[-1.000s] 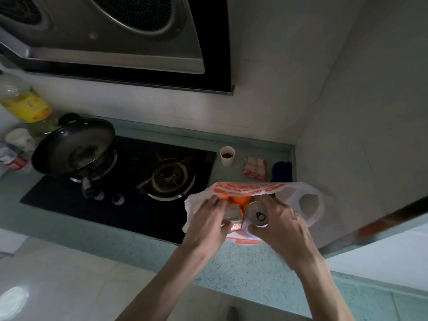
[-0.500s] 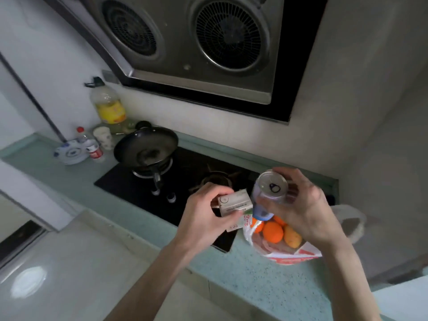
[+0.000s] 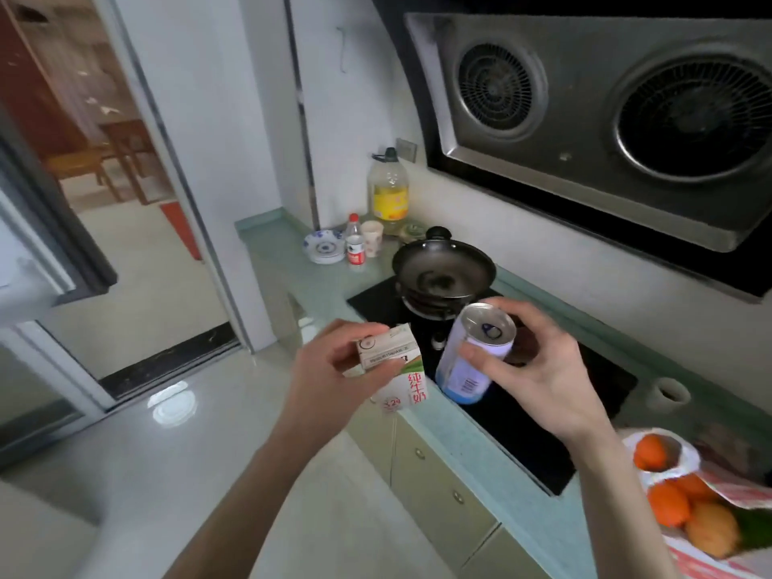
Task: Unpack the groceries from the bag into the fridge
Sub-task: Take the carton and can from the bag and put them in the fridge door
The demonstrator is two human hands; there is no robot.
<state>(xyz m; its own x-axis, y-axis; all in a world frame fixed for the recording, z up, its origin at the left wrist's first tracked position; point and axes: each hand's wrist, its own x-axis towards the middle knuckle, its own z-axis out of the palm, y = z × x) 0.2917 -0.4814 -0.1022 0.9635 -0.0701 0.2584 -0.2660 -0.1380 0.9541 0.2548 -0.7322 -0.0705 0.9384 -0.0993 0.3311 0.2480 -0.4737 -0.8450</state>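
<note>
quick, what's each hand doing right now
Left hand: closed on a small white milk carton with red print.
Right hand: closed on a pale blue aluminium drink can.

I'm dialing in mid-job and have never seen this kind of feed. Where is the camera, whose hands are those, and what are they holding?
There is no machine here. The single picture comes from a wide-angle camera worn on a person's head, looking forward and down, so the walls bend at the edges. The two bare arms are that person's own. The left hand grips a small milk carton; the right hand grips a drink can, top up. Both are held in the air over the edge of the green counter. On it sit a black stove with a wok, and at lower right the grocery bag, with oranges inside it. No fridge is clearly in view.
</note>
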